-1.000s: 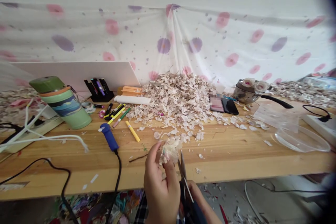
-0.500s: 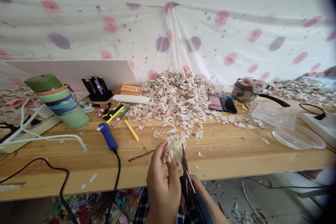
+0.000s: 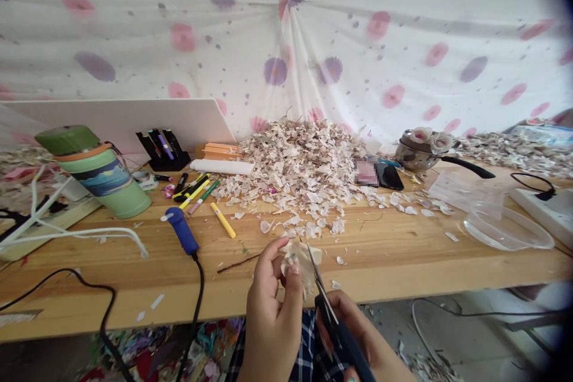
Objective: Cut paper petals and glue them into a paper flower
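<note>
My left hand [image 3: 271, 310] pinches a small pale petal piece [image 3: 301, 259] between thumb and fingers, just in front of the wooden table's [image 3: 134, 274] near edge. My right hand [image 3: 358, 334] grips dark-handled scissors [image 3: 324, 301], whose blades point up and touch the petal piece from the right. A big heap of pale petal scraps [image 3: 304, 161] lies on the table beyond my hands, with loose scraps scattered toward me.
A green flask [image 3: 96, 170], a blue corded tool [image 3: 181, 231], several pens [image 3: 201, 194] and white cables [image 3: 71, 236] lie at left. A black phone [image 3: 389, 176], a steel pan [image 3: 418, 152] and a clear plastic bowl [image 3: 508, 233] sit at right. Spotted cloth hangs behind.
The view has shifted slightly, so both hands appear more fully. The scissors have tilted and moved a little right against the petal piece; my left hand keeps holding it.
</note>
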Available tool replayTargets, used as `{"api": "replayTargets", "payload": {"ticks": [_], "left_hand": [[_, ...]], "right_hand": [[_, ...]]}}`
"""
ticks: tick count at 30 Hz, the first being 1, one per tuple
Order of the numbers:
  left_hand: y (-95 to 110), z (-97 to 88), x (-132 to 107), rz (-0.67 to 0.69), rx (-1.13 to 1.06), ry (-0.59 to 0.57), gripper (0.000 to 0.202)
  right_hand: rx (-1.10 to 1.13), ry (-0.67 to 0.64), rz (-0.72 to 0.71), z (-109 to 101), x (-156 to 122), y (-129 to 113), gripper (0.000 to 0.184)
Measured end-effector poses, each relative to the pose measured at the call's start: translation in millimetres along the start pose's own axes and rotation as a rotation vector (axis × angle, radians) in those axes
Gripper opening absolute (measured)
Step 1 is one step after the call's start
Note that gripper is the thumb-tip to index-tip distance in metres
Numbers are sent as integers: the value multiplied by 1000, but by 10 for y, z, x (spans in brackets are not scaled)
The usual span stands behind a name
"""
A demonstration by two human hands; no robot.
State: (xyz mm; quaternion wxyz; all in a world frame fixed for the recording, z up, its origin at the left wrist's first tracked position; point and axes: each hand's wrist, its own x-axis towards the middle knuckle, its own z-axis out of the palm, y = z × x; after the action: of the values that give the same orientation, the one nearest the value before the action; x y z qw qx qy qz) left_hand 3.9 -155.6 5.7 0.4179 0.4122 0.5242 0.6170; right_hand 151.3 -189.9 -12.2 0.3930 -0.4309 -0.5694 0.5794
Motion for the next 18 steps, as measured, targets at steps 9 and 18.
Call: {"api": "replayTargets", "payload": {"ticks": [9, 18], "left_hand": [[65, -66, -13, -103, -27, -150, 53], [3, -61, -2, -113, -19, -187, 52]], "right_hand": [[72, -15, 88, -76, 0, 142, 43], [123, -3, 151, -70, 10, 101, 45]]}}
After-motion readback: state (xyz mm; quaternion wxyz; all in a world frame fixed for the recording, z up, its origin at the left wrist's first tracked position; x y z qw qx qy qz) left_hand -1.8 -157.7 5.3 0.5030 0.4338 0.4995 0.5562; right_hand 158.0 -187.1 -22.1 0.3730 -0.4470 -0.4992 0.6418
